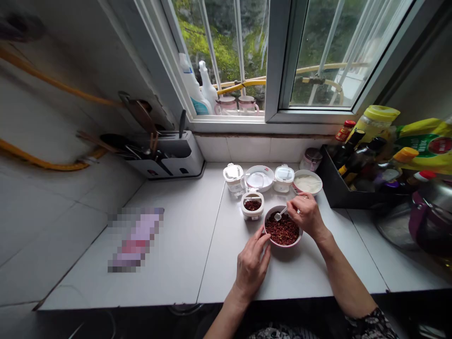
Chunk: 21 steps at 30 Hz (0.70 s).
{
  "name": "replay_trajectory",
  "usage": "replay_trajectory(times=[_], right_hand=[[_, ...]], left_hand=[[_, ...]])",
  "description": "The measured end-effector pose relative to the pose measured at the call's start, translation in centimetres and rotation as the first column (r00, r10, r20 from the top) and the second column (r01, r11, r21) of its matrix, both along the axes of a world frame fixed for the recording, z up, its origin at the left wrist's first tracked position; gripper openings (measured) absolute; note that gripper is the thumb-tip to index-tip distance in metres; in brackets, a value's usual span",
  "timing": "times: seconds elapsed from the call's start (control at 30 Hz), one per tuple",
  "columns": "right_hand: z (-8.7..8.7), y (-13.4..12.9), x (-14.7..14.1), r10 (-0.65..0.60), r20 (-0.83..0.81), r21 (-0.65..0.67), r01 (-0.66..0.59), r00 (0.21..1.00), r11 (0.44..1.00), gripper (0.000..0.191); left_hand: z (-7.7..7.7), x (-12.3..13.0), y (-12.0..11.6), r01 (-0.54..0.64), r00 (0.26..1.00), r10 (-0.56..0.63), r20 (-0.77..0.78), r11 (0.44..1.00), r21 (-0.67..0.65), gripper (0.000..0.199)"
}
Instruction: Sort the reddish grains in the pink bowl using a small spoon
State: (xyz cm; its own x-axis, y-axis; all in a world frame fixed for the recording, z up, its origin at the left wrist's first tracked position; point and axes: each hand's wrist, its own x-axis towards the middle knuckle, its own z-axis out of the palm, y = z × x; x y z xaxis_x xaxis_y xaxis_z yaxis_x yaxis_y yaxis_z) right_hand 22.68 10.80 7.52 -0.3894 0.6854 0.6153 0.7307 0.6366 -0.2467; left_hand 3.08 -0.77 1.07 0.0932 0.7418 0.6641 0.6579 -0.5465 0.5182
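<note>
A white tabletop (176,263) is lit by a barred window (219,42); at its far left corner a grey utensil rack (192,155) is set. Farther right, the rim of a bowl (285,246) is touched by the left hand (249,263), its fingers loosely spread and not clenched. Just beyond this hand, a small jar (252,215) is seen, partly filled with dark red bits. The bowl is placed just beside it, heaped with similar dark red bits (282,230). Over these, a small white spoon (278,217) is pinched between the fingers of the right hand (306,214). The bowl is best steadied lightly from the side, and the spoon best kept level and only modestly loaded, so that nothing is shed over the rim; a short, low path with the spoon should be favoured. Behind the right hand, a bowl of white contents (308,192) is placed, and farther right bottles are held in a black box (360,200).
</note>
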Motion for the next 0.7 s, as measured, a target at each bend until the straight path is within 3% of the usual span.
replay_trajectory(times=[0.33,0.7], right_hand=[[-0.86,-0.24,-0.99,0.049,-0.078,-0.071,-0.055,0.996,0.996,0.031],[-0.97,0.03,-0.56,-0.047,-0.247,-0.148,0.01,0.968,0.989,0.034]], left_hand=[[-0.11,-0.09,-0.02,0.0,1.0,0.0,0.009,1.0,-0.009,0.032],[-0.11,-0.11,-0.05,0.006,1.0,-0.006,0.017,1.0,-0.02,0.033]])
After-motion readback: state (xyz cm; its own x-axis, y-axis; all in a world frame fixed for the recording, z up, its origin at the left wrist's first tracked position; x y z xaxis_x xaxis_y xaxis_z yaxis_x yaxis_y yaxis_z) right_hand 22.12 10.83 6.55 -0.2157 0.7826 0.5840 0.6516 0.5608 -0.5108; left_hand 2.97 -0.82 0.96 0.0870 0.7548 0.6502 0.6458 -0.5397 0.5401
